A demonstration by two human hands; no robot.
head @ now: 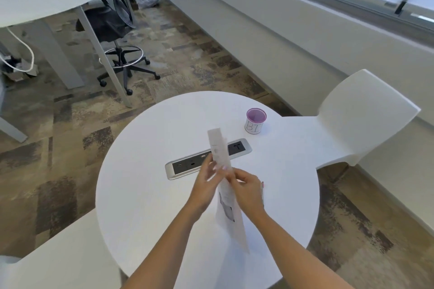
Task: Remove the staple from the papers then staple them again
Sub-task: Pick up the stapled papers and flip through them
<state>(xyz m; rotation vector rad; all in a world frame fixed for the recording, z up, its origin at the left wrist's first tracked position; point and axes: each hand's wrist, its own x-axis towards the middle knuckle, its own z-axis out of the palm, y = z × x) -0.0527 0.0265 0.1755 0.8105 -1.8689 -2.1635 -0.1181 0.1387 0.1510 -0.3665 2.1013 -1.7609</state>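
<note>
The fingertips of the right hand are curled in and pinch the papers at mid-height. The fingers of the left hand reach up and close on the same sheets from the other side. Both hands grip the papers and nothing else. The sheets stand almost upright and edge-on to the camera, held in the air above the near edge of the socket panel, with their top crossing in front of it.

I judge this to be the first step, finding or picking at the staple. The staple itself is too small to make out, so I cannot tell whether it is in or out. The next move calls for a fine nail-tip pinch at the fastened corner while the other hand keeps the sheets from sliding apart.

The papers are thin, white and limp, with grey print on the lower part. The socket panel is a long rounded slab with a silver rim and a dark face, set flush into the smooth, matt, round white table.

On the near side of the panel, just beside the right hand, lies a slim rod-like object with a reddish tip (a tool, perhaps; I cannot tell). Beyond the panel's right end stands a small purple-rimmed cup with a hand-lettered white label.
</note>
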